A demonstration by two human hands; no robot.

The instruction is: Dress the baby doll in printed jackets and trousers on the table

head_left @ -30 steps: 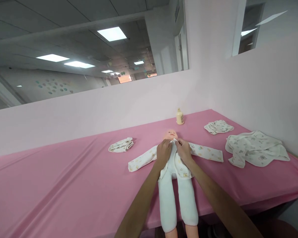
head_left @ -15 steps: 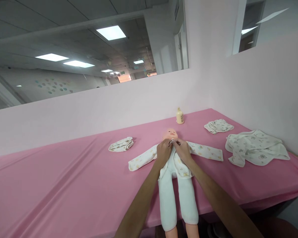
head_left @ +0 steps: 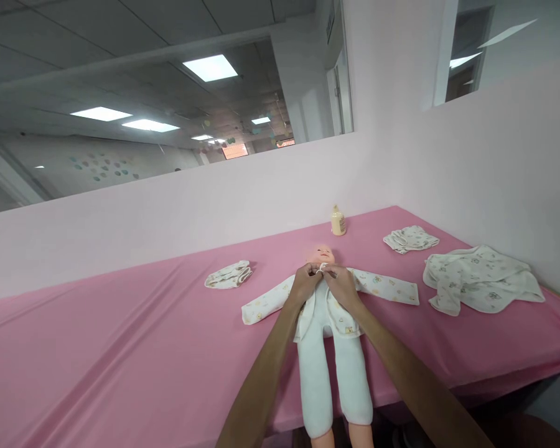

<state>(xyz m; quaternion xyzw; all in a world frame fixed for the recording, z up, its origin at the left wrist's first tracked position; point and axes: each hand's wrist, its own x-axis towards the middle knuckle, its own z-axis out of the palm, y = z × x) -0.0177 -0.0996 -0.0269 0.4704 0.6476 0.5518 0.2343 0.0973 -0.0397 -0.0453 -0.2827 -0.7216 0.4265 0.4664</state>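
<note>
A baby doll (head_left: 314,379) with a white cloth body lies on its back, its feet pointing toward me past the table's front edge. It wears a white baby jacket (head_left: 389,287) with a small print, sleeves spread out to both sides and the front parted over the belly. At the neck, just below the doll's chin, my left hand (head_left: 305,283) pinches the jacket's edge. Close beside it, my right hand (head_left: 341,285) pinches the same neckline from the other side. A little white loop of fabric shows between my fingertips; whether it is a tie cannot be made out.
A pink cloth covers the table (head_left: 135,348). Left of the doll lies a folded printed cloth (head_left: 228,275). A cream pump bottle (head_left: 338,222) stands beyond the head. To the right are another folded garment (head_left: 410,239) and a spread printed garment (head_left: 483,280) near the wall.
Both hands stay at the neckline with small finger movements. The white loop between the fingertips shows larger now. The doll and the other things lie as before.
</note>
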